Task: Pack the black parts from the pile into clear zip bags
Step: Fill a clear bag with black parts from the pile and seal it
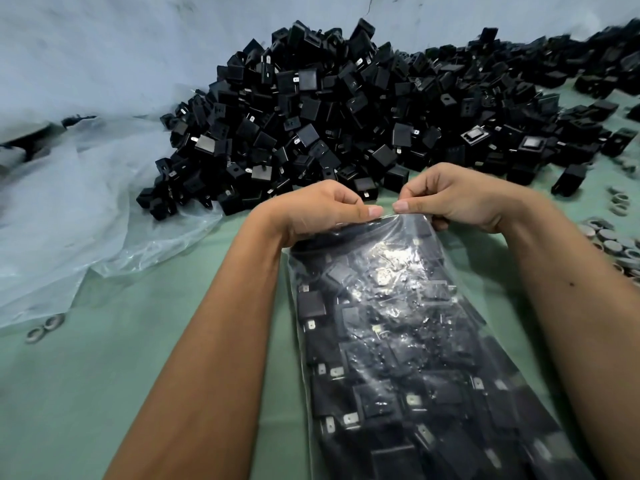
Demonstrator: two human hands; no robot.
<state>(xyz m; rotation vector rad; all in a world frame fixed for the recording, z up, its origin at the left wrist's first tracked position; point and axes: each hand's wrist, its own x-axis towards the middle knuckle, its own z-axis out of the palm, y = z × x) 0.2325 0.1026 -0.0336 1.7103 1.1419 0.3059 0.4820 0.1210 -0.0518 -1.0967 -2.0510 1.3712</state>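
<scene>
Green tabletop point(104, 375) against pale wall point(104, 46).

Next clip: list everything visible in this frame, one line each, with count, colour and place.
pile of parts: too many to count, black with metal tabs, far side of table against the wall
zip bag: one, clear, filled with black parts, centre right, lying toward the camera
plastic sheet: one, clear, crumpled, left
rings: several, grey, right edge; two more at left
table: one, green
wall: pale blue-grey, behind pile
left hand: pinches bag's top edge
right hand: pinches bag's top edge
</scene>
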